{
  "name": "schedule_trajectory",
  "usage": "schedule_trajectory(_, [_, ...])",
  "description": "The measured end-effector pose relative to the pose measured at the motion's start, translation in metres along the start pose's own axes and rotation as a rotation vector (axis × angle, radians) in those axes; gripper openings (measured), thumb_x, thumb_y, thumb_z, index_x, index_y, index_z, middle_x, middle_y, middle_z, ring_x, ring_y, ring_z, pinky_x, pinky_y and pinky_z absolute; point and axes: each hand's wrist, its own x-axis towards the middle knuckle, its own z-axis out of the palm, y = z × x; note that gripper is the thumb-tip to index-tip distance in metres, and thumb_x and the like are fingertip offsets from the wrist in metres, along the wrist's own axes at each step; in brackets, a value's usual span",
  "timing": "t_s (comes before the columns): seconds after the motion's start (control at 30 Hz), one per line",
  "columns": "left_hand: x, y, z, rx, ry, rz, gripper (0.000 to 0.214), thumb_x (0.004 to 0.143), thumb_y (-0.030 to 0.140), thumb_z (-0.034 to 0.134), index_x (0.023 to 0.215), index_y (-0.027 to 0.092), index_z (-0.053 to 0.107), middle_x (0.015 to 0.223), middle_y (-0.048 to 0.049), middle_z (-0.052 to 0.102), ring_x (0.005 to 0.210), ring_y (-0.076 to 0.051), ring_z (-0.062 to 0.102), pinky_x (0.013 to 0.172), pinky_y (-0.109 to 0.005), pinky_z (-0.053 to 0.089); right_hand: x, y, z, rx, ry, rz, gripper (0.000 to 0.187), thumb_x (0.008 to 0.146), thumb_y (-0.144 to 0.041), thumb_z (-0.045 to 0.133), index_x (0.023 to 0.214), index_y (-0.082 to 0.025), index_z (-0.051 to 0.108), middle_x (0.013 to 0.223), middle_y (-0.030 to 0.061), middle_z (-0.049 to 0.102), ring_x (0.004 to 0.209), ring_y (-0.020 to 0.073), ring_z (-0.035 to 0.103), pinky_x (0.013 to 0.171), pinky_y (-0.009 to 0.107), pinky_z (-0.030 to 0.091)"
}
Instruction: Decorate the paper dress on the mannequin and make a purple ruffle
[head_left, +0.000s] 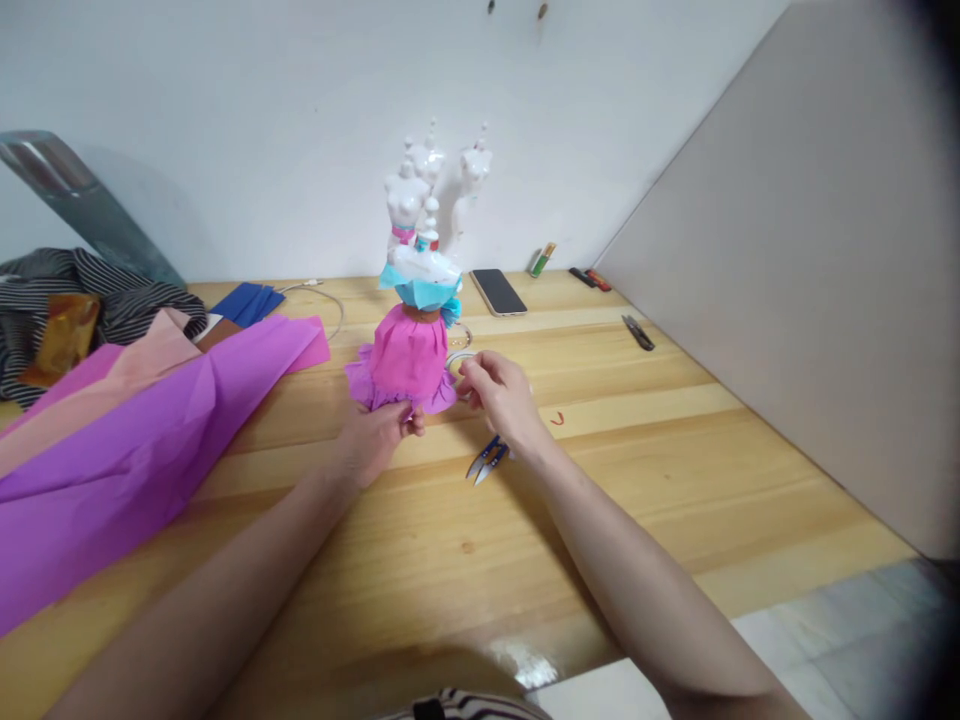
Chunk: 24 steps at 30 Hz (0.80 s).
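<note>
A small white mannequin [429, 262] wears a turquoise paper top [427, 293], a brown waistband and a pink paper skirt [409, 355] with a purple ruffled hem. My left hand [371, 440] is closed on the skirt's lower hem at the front. To the right of the skirt, my right hand [501, 395] is pinched shut, thumb against fingers. What it holds, if anything, is too small to make out. Blue-handled thread snips [486, 460] lie beneath my right wrist, blades apart and partly hidden. A white ring-shaped roll [456, 360] shows behind my right fingertips.
More white mannequins [406, 195] stand against the wall. A phone [499, 292], a small green bottle [543, 260] and a dark cutter [638, 333] lie behind and right. Purple paper sheets [150, 450], blue pieces [246, 303] and striped cloth [135, 290] cover the left side.
</note>
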Motion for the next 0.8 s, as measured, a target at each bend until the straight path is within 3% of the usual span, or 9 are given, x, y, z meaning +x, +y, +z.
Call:
schedule_trajectory(0.23, [0.000,0.000,-0.004,-0.030,-0.018,0.016,0.018,0.061,0.021,0.076,0.065,0.015,0.059,0.062,0.0003,0.059,0.060,-0.012,0.055,0.058,-0.027,0.044,-0.002,-0.005,0.004,-0.036,0.010,0.025,0.031,0.083,-0.043,0.047,0.063,-0.020,0.050,0.053,-0.0013,0.058,0.045,0.0113,0.049,0.047,0.023,0.035])
schedule_trajectory(0.4, [-0.001,0.001,0.005,0.031,-0.015,0.090,0.020,0.062,0.019,0.077,0.072,0.017,0.061,0.063,0.0013,0.059,0.061,-0.012,0.055,0.057,-0.027,0.044,-0.012,-0.020,-0.001,-0.048,0.096,-0.135,0.038,0.081,-0.045,0.049,0.054,-0.021,0.042,0.049,-0.0038,0.042,0.051,0.0109,0.041,0.051,0.024,0.032])
schedule_trajectory(0.5, [-0.001,0.001,0.009,0.052,-0.014,0.151,0.025,0.061,0.017,0.078,0.081,0.019,0.063,0.066,0.0021,0.061,0.060,-0.012,0.053,0.055,-0.026,0.042,-0.020,-0.031,0.000,-0.078,0.007,-0.204,0.038,0.079,-0.046,0.052,0.053,-0.020,0.045,0.048,-0.0041,0.040,0.050,0.0100,0.036,0.050,0.024,0.029])
schedule_trajectory(0.63, [-0.001,0.001,0.012,0.063,-0.022,0.177,0.027,0.062,0.016,0.077,0.086,0.020,0.066,0.072,0.0006,0.065,0.065,-0.014,0.056,0.058,-0.029,0.042,-0.028,-0.035,0.007,-0.132,-0.145,-0.147,0.024,0.073,-0.037,0.061,0.058,-0.018,0.055,0.051,-0.0023,0.052,0.048,0.0093,0.040,0.047,0.023,0.030])
schedule_trajectory(0.8, [0.000,-0.002,0.011,0.070,-0.024,0.197,0.034,0.058,0.013,0.078,0.089,0.022,0.067,0.079,-0.0009,0.068,0.073,-0.018,0.060,0.064,-0.032,0.045,-0.027,-0.028,0.012,-0.153,-0.154,-0.124,0.014,0.070,-0.023,0.058,0.058,-0.018,0.058,0.052,-0.0010,0.056,0.049,0.0104,0.045,0.047,0.022,0.032])
